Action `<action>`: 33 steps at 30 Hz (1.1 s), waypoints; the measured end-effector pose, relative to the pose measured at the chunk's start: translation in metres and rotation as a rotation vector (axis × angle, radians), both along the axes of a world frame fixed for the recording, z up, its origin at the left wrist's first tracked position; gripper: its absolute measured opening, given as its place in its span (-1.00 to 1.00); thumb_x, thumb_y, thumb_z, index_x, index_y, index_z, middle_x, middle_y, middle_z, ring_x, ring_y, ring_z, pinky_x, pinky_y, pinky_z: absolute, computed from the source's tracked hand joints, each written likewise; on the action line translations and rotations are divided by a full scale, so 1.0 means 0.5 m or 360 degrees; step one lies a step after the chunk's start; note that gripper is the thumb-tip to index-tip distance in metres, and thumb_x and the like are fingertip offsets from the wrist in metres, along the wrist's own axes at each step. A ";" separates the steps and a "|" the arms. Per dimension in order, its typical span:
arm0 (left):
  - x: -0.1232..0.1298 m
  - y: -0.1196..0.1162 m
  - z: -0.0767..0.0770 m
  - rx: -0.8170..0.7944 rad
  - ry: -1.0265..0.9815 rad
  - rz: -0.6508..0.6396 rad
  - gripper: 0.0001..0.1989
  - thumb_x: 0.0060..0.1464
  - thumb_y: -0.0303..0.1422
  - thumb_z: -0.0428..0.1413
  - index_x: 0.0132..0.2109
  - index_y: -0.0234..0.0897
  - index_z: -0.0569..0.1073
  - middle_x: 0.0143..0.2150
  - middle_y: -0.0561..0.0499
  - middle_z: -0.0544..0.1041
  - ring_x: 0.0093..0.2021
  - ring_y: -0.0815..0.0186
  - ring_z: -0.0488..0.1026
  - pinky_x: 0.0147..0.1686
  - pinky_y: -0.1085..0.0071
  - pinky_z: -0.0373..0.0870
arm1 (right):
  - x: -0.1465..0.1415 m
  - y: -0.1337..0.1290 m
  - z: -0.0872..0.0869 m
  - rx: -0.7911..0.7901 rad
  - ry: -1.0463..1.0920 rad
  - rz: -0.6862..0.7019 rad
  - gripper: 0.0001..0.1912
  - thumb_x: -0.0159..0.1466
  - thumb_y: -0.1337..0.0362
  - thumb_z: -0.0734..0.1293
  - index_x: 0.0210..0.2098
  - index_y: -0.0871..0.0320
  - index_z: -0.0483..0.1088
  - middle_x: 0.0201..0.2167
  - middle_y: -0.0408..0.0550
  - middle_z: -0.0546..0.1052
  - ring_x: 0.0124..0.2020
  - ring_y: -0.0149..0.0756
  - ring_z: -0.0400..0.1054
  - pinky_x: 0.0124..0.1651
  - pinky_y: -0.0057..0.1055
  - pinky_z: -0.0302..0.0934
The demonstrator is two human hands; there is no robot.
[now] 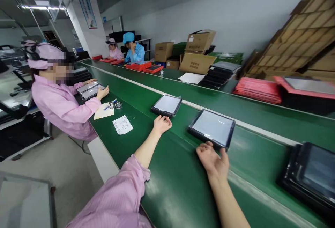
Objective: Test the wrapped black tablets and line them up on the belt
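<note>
Two black-framed tablets with pale screens lie flat on the green bench. My left hand (162,124), palm down with fingers loosely curled and apart, rests just in front of the farther tablet (168,105) and holds nothing. Close to the front edge of the nearer tablet (213,127) is my right hand (214,160), palm turned up, thumb and fingers spread, with nothing in it. Whether its fingertips touch the tablet's edge I cannot tell.
Dark tablets (314,175) are stacked at the right. On the left, a person in pink (62,98) holds devices beside a handwritten note (123,124). Across the bench lie red sleeves (258,90), black cases (217,76) and cardboard boxes (197,63); two people sit farther back.
</note>
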State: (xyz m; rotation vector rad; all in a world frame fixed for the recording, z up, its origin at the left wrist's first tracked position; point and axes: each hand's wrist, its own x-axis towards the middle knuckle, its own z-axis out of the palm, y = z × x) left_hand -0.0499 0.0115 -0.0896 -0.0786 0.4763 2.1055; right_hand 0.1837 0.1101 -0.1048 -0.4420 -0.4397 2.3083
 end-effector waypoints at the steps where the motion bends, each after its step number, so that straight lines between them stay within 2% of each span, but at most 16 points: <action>1: 0.005 0.000 0.002 0.0016 -0.0005 -0.0068 -0.68 0.33 -0.31 -0.12 -0.38 -0.30 0.32 -0.37 0.01 0.30 -0.42 0.39 0.33 -0.31 0.40 0.33 | 0.001 0.000 0.004 -0.0013 0.0015 -0.0082 -0.73 0.12 0.12 0.41 -0.33 0.12 0.31 -0.39 -0.19 0.35 -0.42 -0.42 0.28 -0.42 -0.45 0.28; 3: 0.017 -0.003 0.004 0.0035 -0.0006 -0.0199 -0.73 0.28 -0.40 -0.07 -0.42 -0.31 0.29 -0.41 0.05 0.26 -0.47 0.43 0.29 -0.35 0.43 0.29 | 0.007 0.004 0.011 -0.0012 0.0027 -0.0208 -0.75 0.13 0.16 0.40 -0.37 0.13 0.27 -0.41 -0.23 0.32 -0.46 -0.46 0.24 -0.44 -0.47 0.23; 5: 0.031 -0.010 0.005 0.0035 0.0004 -0.0332 -0.75 0.23 -0.45 -0.03 -0.45 -0.30 0.25 -0.43 0.07 0.22 -0.51 0.45 0.25 -0.36 0.44 0.27 | 0.019 0.006 0.014 0.0017 0.0015 -0.0230 -0.73 0.11 0.17 0.41 -0.37 0.14 0.25 -0.42 -0.24 0.29 -0.47 -0.47 0.21 -0.44 -0.46 0.20; 9: 0.069 -0.040 -0.003 -0.0027 0.0056 -0.0600 -0.78 0.13 -0.55 0.03 -0.46 -0.30 0.23 -0.45 0.11 0.19 -0.53 0.46 0.20 -0.35 0.42 0.27 | 0.065 -0.017 0.007 0.0070 -0.0025 -0.0134 -0.63 -0.01 0.22 0.49 -0.38 0.15 0.22 -0.43 -0.27 0.25 -0.48 -0.48 0.16 -0.44 -0.46 0.17; 14: 0.143 -0.107 -0.016 -0.0167 0.0155 -0.0926 -0.77 0.06 -0.59 0.07 -0.47 -0.28 0.21 -0.49 0.15 0.14 -0.54 0.45 0.14 -0.34 0.40 0.24 | 0.149 -0.083 -0.001 -0.0032 -0.0190 0.0002 -0.58 -0.06 0.19 0.55 -0.33 0.15 0.31 -0.40 -0.22 0.30 -0.41 -0.41 0.23 -0.39 -0.38 0.27; 18: 0.213 -0.181 -0.018 -0.0219 0.0218 -0.1110 -0.78 -0.02 -0.57 0.16 -0.40 -0.26 0.24 -0.50 0.17 0.15 -0.53 0.44 0.15 -0.32 0.41 0.21 | 0.215 -0.147 -0.002 -0.0061 -0.0286 0.0033 -0.59 -0.07 0.17 0.57 -0.32 0.09 0.36 -0.41 -0.20 0.32 -0.39 -0.34 0.25 -0.38 -0.33 0.28; 22: 0.280 -0.268 -0.025 -0.0234 0.0263 -0.1254 -0.66 -0.09 -0.54 0.23 -0.17 -0.19 0.34 -0.53 0.21 0.21 -0.53 0.42 0.20 -0.30 0.42 0.20 | 0.285 -0.235 -0.010 -0.0164 -0.0364 0.0055 -0.53 -0.10 0.17 0.60 -0.23 -0.01 0.42 -0.46 -0.22 0.30 -0.42 -0.33 0.23 -0.39 -0.35 0.24; 24: 0.314 -0.319 -0.038 -0.0238 0.0305 -0.1298 -0.58 -0.05 -0.49 0.25 -0.03 -0.15 0.34 -0.55 0.23 0.24 -0.53 0.42 0.21 -0.31 0.44 0.17 | 0.321 -0.292 -0.017 -0.0233 -0.0386 0.0070 -0.47 -0.07 0.15 0.60 -0.14 -0.07 0.42 -0.46 -0.22 0.31 -0.41 -0.32 0.24 -0.36 -0.34 0.24; 26: 0.347 -0.374 -0.054 -0.0208 0.0417 -0.1281 -0.59 0.04 -0.41 0.24 0.04 -0.17 0.33 -0.58 0.23 0.27 -0.56 0.43 0.20 -0.35 0.45 0.15 | 0.356 -0.354 -0.020 -0.0242 -0.0402 0.0057 -0.48 -0.01 0.11 0.58 -0.08 -0.11 0.41 -0.46 -0.22 0.32 -0.41 -0.31 0.26 -0.33 -0.32 0.25; 29: 0.384 -0.457 -0.070 -0.0290 0.0545 -0.1357 -0.51 0.10 -0.29 0.22 0.14 -0.24 0.31 -0.58 0.19 0.36 -0.57 0.43 0.26 -0.40 0.45 0.14 | 0.412 -0.430 -0.011 -0.0122 -0.0523 0.0027 -0.59 0.09 0.06 0.53 -0.14 -0.05 0.40 -0.48 -0.21 0.36 -0.43 -0.33 0.26 -0.33 -0.35 0.23; 31: 0.394 -0.501 -0.063 -0.0487 0.0748 -0.1497 -0.47 0.17 -0.14 0.17 0.19 -0.30 0.31 -0.52 0.11 0.44 -0.55 0.39 0.33 -0.44 0.44 0.15 | 0.456 -0.456 0.012 0.0008 -0.0779 0.0143 -0.62 0.17 -0.02 0.47 -0.11 0.00 0.40 -0.49 -0.18 0.40 -0.46 -0.33 0.26 -0.38 -0.38 0.18; 33: 0.390 -0.527 -0.040 -0.0725 0.1308 -0.1556 -0.54 0.29 -0.06 0.02 0.11 -0.34 0.42 -0.48 0.02 0.49 -0.53 0.36 0.36 -0.45 0.41 0.19 | 0.502 -0.456 0.047 0.0257 -0.1171 0.0388 -0.54 0.22 -0.09 0.40 -0.02 0.05 0.42 -0.54 -0.16 0.42 -0.51 -0.31 0.27 -0.42 -0.37 0.16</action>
